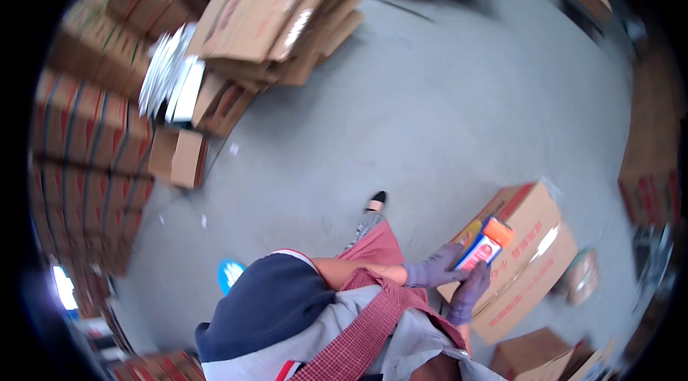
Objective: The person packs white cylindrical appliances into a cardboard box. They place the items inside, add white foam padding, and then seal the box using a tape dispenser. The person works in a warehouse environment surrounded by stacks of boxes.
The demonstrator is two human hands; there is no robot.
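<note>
In grey-purple gloves, both my hands are close together at the lower right, over a large cardboard box. My left hand [434, 270] grips the near left side of a small blue, white and red packet [479, 250] with a bright orange end and some yellow beside it. What the packet contains I cannot make out. From below, my right hand [470, 291] closes on the same packet. Beneath and beyond it lies the cardboard box [512, 273], with red print and a shiny strip of tape.
Flattened cartons [251, 8] are piled at the upper left, beside white sheets [172, 76] and a small open box [178, 157]. Stacked cartons [86, 137] line the left. More boxes [651, 137] stand at right. A wrapped bundle [581, 277] sits on the grey floor [444, 108].
</note>
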